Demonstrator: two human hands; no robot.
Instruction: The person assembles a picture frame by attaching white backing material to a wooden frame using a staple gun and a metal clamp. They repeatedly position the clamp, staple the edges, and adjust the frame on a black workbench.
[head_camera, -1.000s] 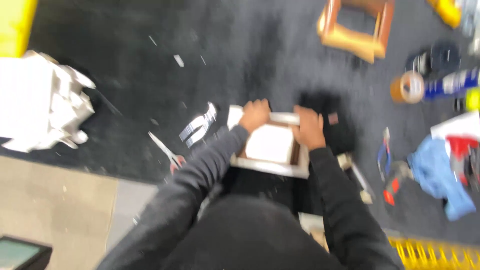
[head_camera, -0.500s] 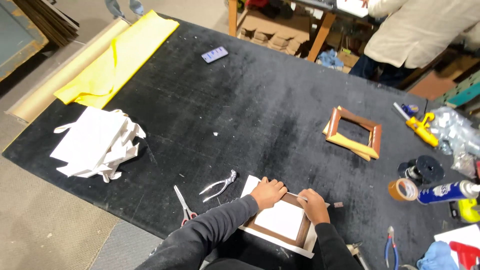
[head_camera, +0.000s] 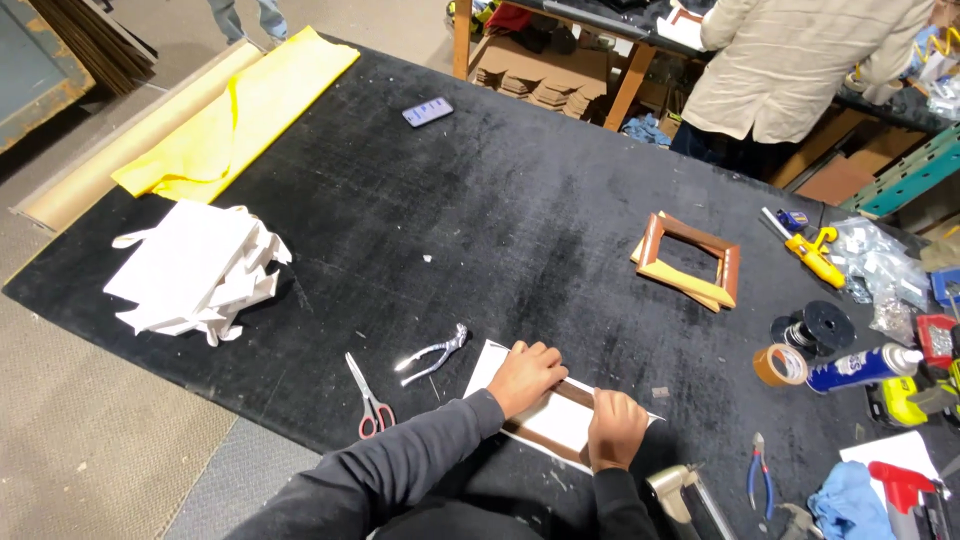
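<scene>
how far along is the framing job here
Done, it seems: two empty frames lie stacked aside. In hand: left hand and right hand press a brown frame holding a white sheet. Left, probably: fastening it; pliers and scissors lie untouched.

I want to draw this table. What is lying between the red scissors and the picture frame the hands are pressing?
In the head view, silver pliers lie between the red scissors and the picture frame.

I see a matt black felt-like table (head_camera: 420, 220), glossy brown wooden frames (head_camera: 690, 260), shiny metal pliers (head_camera: 432, 354) and white paper backing (head_camera: 560, 425).
</scene>
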